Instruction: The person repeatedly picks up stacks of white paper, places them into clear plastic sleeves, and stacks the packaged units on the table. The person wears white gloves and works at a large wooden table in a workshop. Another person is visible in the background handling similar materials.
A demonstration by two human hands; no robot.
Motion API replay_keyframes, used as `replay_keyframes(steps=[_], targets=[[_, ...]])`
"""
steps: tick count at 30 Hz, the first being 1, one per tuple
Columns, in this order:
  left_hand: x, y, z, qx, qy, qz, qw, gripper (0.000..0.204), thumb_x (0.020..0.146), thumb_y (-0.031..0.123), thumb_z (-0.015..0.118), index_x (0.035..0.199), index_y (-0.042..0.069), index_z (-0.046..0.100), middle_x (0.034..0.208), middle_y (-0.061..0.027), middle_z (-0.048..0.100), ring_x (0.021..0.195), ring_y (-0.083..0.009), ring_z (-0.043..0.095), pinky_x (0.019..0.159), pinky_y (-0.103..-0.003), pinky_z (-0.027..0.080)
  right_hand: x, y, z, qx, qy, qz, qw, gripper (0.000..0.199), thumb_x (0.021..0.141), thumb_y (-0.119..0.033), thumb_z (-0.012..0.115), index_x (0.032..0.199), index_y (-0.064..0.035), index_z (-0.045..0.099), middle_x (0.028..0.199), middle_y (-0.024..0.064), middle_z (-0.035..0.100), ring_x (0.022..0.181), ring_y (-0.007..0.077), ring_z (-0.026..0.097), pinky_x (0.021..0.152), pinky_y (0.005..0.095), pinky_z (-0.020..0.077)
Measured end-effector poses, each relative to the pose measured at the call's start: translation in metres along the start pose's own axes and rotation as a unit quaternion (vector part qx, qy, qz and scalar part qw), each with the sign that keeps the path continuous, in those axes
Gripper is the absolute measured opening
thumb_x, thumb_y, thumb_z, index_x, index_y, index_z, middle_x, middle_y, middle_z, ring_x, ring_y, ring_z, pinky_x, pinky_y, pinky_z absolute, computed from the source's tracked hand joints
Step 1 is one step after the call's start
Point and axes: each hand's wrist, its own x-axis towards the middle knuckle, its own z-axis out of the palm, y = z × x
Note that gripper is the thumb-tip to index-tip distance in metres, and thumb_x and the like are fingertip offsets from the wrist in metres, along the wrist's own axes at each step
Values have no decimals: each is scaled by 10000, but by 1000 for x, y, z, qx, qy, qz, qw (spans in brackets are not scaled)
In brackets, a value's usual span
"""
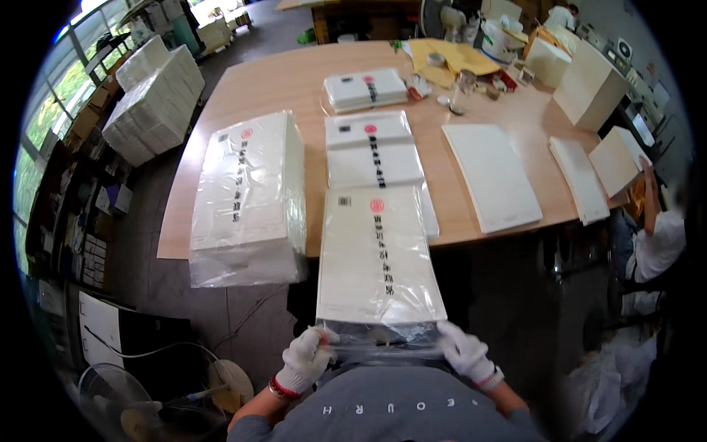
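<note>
White-gloved left hand (304,362) gripping near-left corner of a clear, glossy plastic sleeve (383,339); white-gloved right hand (467,355) gripping near-right corner. In the sleeve: flat white rectangular paper stack (352,258), round red mark, black lettering, overhanging near edge of pale wooden table (258,82). Far end overlaps a plastic-wrapped white packet (406,156); whether they touch is hard to tell.

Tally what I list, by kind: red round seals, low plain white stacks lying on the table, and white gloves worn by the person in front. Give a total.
Red round seals: 4 (left stack, back pile, middle packet, held packet)
Low plain white stacks: 2
White gloves: 2 (left hand, right hand)
Total: 8
</note>
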Motion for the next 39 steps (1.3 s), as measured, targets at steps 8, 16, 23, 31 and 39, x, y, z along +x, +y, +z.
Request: replay_keyframes(steps=[8,16,23,31,39], targets=[[41,60,20,11,-48,239,970,138,619,-62,545,702,42,509,793,-110,561,644,-222,570,569,-289,446,19,94,43,495,14,209,843,342,909,-227,505,1166,-2,509,1024,77,600,916,147,573,823,277,463],[52,55,-56,-27,331,401,854,182,823,114,518,653,48,506,699,-68,544,573,-204,509,528,-292,403,162,-63,68,560,-48,31,826,341,889,-114,484,1198,29,478,1056,69,575,956,140,548,824,281,467],[123,-83,-171,-316,518,161,778,111,892,61,450,872,30,555,872,-24,535,754,-135,517,672,-273,440,246,-111,177,512,-305,-13,803,290,883,-110,435,1127,20,523,727,36,531,512,136,536,560,299,535],[62,-258,-118,-245,512,-136,812,181,879,132,413,901,101,590,808,-2,550,718,-132,531,662,-289,461,206,-61,179,473,-252,72,841,349,925,-326,507,1108,-29,530,842,73,583,654,141,582,622,285,528],[156,-94,73,57,41,173,982,119,714,10,557,831,32,564,825,-128,568,786,-297,576,691,-352,474,137,59,113,419,-126,274,857,350,923,-278,509,1165,-25,505,865,85,576,678,147,583,659,319,546]])
